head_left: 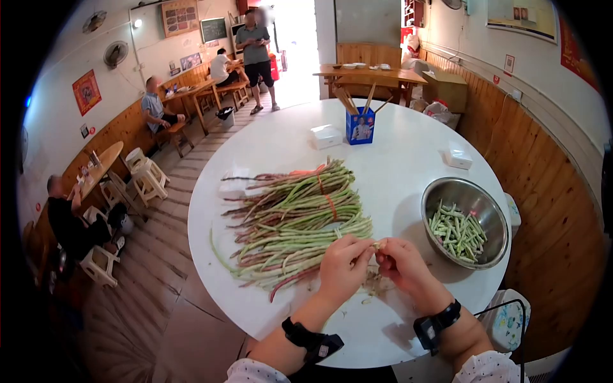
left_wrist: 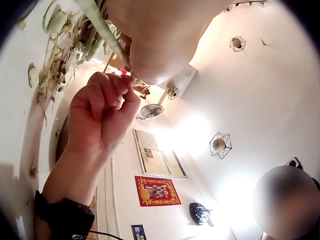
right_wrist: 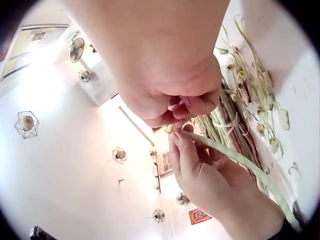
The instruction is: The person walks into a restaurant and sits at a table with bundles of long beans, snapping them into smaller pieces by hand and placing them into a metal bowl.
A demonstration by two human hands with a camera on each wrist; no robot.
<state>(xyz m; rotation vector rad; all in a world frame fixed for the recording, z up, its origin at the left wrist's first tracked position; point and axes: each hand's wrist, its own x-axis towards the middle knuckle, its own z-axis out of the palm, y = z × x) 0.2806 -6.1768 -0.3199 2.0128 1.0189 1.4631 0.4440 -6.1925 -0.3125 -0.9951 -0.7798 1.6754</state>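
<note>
A long pale green bean (right_wrist: 250, 167) runs past the left palm in the right wrist view. My left hand (head_left: 341, 268) pinches it near its end between thumb and fingers. Tip to tip with it, my right hand (head_left: 403, 262) pinches the very end of the same bean with curled fingers. Both hands are over the near part of the table. Bundles of long beans (head_left: 300, 223), green and purplish, lie to the left, some tied with red bands. Bean trimmings (right_wrist: 260, 110) are scattered under the hands. To the right, a steel bowl (head_left: 495, 204) contains short bean pieces (head_left: 456, 233).
Across the round white table (head_left: 396, 166) stand a blue box of chopsticks (head_left: 361, 127) and a white tissue pack (head_left: 327, 136); another tissue pack (head_left: 458, 157) sits behind the bowl. Stools (head_left: 507, 319) are tucked at the right. Several people sit or stand farther off.
</note>
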